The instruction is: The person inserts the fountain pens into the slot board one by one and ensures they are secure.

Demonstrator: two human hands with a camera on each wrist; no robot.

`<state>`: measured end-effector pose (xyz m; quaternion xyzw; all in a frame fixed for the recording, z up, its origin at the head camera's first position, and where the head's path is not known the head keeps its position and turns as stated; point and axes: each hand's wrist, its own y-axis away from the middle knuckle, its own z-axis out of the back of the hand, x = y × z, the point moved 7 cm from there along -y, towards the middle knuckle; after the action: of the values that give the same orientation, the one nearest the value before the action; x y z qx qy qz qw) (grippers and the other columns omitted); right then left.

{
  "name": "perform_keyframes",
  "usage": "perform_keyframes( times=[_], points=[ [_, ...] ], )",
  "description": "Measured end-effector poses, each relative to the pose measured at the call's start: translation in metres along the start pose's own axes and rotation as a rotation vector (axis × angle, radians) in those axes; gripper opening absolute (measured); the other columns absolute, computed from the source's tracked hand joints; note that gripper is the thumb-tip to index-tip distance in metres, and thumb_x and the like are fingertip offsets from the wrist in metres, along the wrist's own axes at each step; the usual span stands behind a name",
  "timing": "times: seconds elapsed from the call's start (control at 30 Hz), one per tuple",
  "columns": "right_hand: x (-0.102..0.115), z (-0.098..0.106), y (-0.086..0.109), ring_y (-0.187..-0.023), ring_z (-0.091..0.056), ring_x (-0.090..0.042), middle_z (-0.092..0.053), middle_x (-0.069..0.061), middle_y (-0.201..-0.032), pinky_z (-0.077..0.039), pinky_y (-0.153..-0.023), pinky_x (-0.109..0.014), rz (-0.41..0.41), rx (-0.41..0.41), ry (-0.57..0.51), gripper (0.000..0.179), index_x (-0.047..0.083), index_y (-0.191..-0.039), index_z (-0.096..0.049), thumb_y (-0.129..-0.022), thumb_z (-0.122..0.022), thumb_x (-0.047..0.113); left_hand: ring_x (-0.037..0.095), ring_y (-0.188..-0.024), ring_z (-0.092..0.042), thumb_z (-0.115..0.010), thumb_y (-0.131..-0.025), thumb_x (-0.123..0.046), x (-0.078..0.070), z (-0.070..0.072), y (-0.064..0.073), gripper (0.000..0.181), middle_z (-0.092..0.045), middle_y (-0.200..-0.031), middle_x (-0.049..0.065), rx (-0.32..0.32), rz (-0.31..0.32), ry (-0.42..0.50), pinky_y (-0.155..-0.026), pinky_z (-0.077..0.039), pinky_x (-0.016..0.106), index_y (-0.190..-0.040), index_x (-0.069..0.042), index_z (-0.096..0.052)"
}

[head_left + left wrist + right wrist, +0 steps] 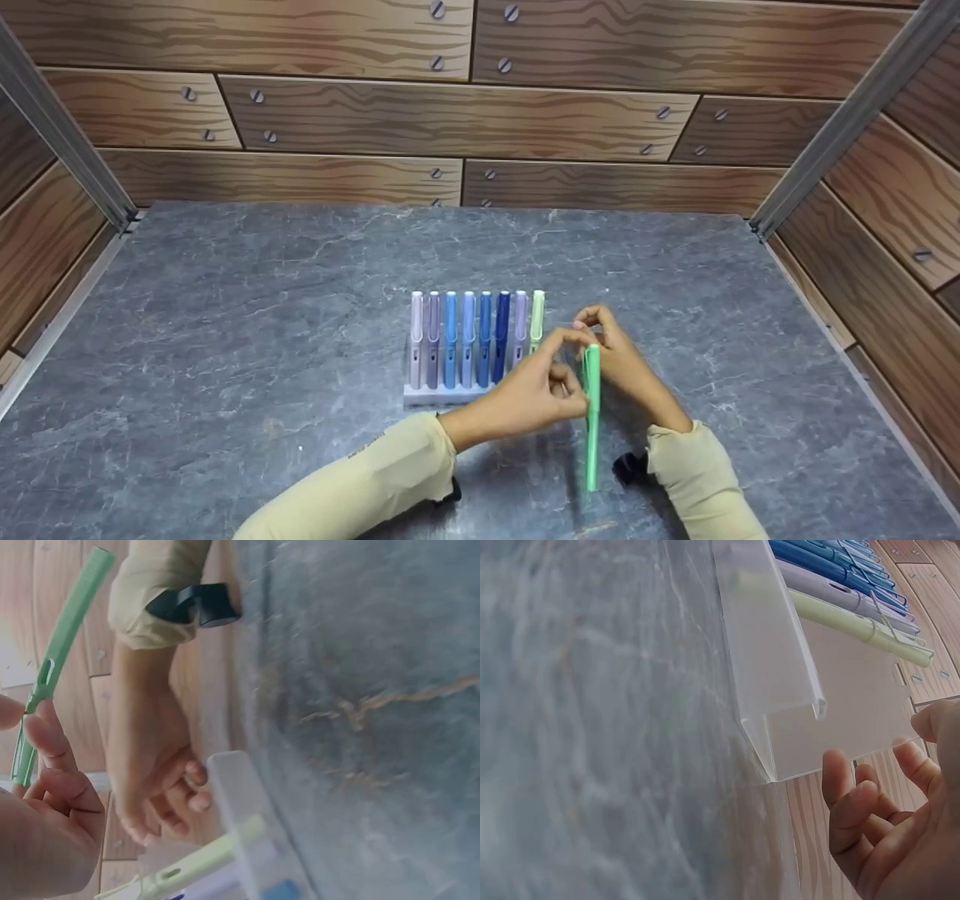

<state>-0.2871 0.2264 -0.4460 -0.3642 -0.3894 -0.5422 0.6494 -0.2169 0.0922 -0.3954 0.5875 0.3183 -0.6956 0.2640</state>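
Observation:
A green capped pen (pixel 592 420) hangs nearly upright in my left hand (pixel 525 394), which pinches it between thumb and fingers, in front of a clear pen stand (pixel 442 396). Its clip shows near the pinch in the left wrist view. My right hand (pixel 619 360) is at the stand's right side; in the right wrist view the thumb and a fingertip pinch the far corner of the clear panel (pixel 840 727), the other fingers curled loosely. Several pens lean side by side in the stand, from lilac through blues to a pale yellow-green pen (pixel 538 315) at the right end.
A grey marbled tabletop (pixel 262 315) lies under everything. Wood-patterned walls (pixel 360 112) rise at the back and both sides, with metal posts (pixel 832 112) at the corners. Black wrist straps (pixel 632 469) show at the cuffs.

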Motion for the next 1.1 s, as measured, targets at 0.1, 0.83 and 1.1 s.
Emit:
perform_keyframes(
  times=[0.1,0.83,1.1],
  points=[
    [0.001,0.002,0.0,-0.068,-0.052,-0.007,-0.047,-0.014,-0.109,-0.045,-0.065,-0.021,0.015,-0.015,0.027,0.016,0.0,-0.111,-0.043,-0.099,-0.048,0.007,0.002,-0.059,-0.049,-0.061,-0.079,0.004,-0.006,0.004,-0.002,0.061,-0.054,-0.069,-0.007,-0.024,-0.034,0.011,-0.054,-0.041,0.014,-0.128,-0.024,-0.042],
    [-0.002,-0.002,-0.001,-0.065,-0.052,-0.008,-0.045,-0.012,-0.106,-0.041,-0.054,-0.02,-0.044,0.029,0.026,0.016,0.004,-0.113,-0.04,-0.103,-0.042,0.016,-0.002,-0.051,-0.045,-0.069,-0.084,-0.014,-0.027,0.03,-0.009,0.053,-0.066,-0.072,0.0,-0.34,-0.276,-0.611,-0.045,-0.033,0.011,-0.129,-0.018,-0.043],
    [-0.004,-0.001,-0.002,-0.068,-0.057,-0.015,-0.045,-0.013,-0.109,-0.045,-0.056,-0.023,-0.055,0.015,0.004,0.015,0.003,-0.113,-0.04,-0.102,-0.042,0.013,-0.004,-0.047,-0.038,-0.069,-0.084,-0.015,-0.024,0.035,-0.01,0.052,-0.067,-0.072,-0.003,-0.395,-0.303,-0.73,-0.042,-0.027,0.01,-0.129,-0.019,-0.043]
  ],
)
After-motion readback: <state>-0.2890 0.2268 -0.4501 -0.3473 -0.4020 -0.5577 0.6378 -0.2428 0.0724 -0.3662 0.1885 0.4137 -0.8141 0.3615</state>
